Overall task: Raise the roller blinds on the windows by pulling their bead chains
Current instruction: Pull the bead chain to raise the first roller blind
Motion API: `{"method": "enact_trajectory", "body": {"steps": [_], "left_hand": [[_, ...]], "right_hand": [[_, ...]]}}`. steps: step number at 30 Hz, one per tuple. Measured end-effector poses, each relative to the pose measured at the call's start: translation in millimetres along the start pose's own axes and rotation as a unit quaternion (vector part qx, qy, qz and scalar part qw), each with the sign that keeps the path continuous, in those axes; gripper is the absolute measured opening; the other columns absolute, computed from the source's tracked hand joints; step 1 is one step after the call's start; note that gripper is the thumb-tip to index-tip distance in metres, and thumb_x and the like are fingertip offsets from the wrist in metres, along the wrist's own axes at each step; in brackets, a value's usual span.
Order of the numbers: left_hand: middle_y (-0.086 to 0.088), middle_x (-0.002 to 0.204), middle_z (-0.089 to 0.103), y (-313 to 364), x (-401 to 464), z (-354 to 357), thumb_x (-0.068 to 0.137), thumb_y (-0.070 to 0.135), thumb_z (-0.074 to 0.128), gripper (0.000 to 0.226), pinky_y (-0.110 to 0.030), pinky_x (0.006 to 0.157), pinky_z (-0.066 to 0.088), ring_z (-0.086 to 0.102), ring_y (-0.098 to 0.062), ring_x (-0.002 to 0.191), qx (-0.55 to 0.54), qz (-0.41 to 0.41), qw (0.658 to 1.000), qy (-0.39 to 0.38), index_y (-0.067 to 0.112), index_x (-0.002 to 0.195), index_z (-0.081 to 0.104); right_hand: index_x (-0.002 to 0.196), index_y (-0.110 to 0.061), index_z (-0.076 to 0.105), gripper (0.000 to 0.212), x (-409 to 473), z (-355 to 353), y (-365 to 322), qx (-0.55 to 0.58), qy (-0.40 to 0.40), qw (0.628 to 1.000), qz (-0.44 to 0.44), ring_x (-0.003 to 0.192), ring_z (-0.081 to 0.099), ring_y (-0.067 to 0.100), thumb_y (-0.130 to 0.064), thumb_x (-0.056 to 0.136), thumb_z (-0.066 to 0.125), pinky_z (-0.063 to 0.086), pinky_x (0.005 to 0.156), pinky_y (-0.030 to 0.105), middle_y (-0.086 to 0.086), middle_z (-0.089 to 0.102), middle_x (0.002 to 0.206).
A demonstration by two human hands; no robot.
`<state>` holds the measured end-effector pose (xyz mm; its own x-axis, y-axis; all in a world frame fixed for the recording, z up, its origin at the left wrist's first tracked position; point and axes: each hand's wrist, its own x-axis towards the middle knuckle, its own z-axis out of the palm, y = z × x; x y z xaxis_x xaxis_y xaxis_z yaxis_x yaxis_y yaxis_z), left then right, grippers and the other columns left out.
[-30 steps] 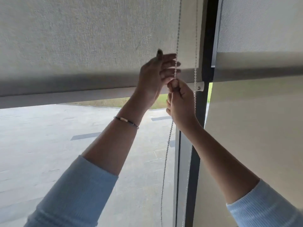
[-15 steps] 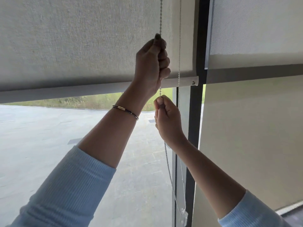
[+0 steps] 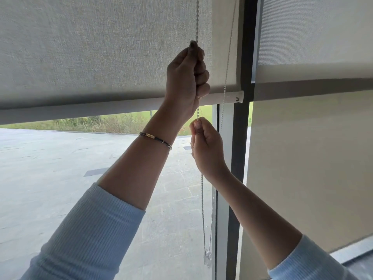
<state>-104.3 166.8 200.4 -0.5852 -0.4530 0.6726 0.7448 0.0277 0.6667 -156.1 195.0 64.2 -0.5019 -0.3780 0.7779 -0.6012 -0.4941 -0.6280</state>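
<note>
open air below the blind's bottom bar (image 3: 80, 110), left of the bead chain (image 3: 202, 190); dark window frame (image 3: 239, 158) crowds the right, fabric blocks above.

Two hands are in view: the left hand (image 3: 186, 81), higher up, and the right hand (image 3: 205, 146), lower and to its right. Two light-blue sleeves (image 3: 86, 235) cover the forearms. One bracelet (image 3: 155, 137) circles the left wrist. Two roller blinds hang: one on the left (image 3: 90, 47) and one on the right (image 3: 314, 33). One bead chain (image 3: 197, 17) shows as two strands. One dark frame post (image 3: 239, 138) stands between the blinds.
</note>
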Motion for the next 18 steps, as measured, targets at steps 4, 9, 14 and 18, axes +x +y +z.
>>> {"method": "enact_trajectory", "body": {"steps": [4, 9, 14, 18], "left_hand": [[0.011, 0.049, 0.031, -3.8, -1.2, -3.1, 0.109, 0.025, 0.036, 0.037, -0.013, 0.032, 0.02, 0.022, -0.001, 0.038, 0.01, 0.0, 1.0, 0.003, 0.015, 0.075, 0.048], [0.011, 0.048, 0.032, -5.0, -0.6, -8.7, 0.109, 0.024, 0.035, 0.037, -0.014, 0.033, 0.021, 0.023, -0.001, 0.038, 0.013, -0.002, 1.0, -0.008, 0.014, 0.076, 0.049], [-0.002, 0.059, 0.039, -9.1, -2.8, -20.8, 0.108, 0.013, 0.037, 0.033, -0.024, 0.048, 0.037, 0.038, -0.011, 0.047, 0.104, 0.006, 0.995, -0.004, 0.007, 0.084, 0.059], [-0.001, 0.063, 0.061, -23.4, -16.8, -45.8, 0.105, 0.011, 0.045, 0.025, -0.027, 0.065, 0.054, 0.061, -0.015, 0.059, 0.19, -0.006, 0.982, -0.004, 0.005, 0.096, 0.067]], "right_hand": [[0.07, -0.025, 0.037, 0.033, -2.2, 0.4, 3.1, -0.006, -0.002, 1.0, 0.003, 0.05, 0.03, 0.009, -0.01, 0.099, 0.033, 0.025, 0.052, 0.022, -0.015, 0.037, 0.051], [0.072, -0.022, 0.04, 0.032, -4.3, 2.9, 3.4, -0.005, -0.003, 1.0, 0.01, 0.051, 0.032, 0.01, -0.011, 0.1, 0.034, 0.027, 0.053, 0.023, -0.016, 0.039, 0.052], [0.081, -0.009, 0.051, 0.029, -2.4, 0.1, 0.3, 0.059, 0.017, 0.998, 0.014, 0.048, 0.031, 0.012, -0.014, 0.105, 0.035, 0.027, 0.048, 0.027, -0.008, 0.038, 0.056], [0.092, -0.003, 0.056, 0.029, -5.5, -2.1, 7.7, 0.059, -0.001, 0.997, 0.039, 0.048, 0.032, 0.009, -0.014, 0.107, 0.034, 0.027, 0.048, 0.028, -0.005, 0.039, 0.056]]}}
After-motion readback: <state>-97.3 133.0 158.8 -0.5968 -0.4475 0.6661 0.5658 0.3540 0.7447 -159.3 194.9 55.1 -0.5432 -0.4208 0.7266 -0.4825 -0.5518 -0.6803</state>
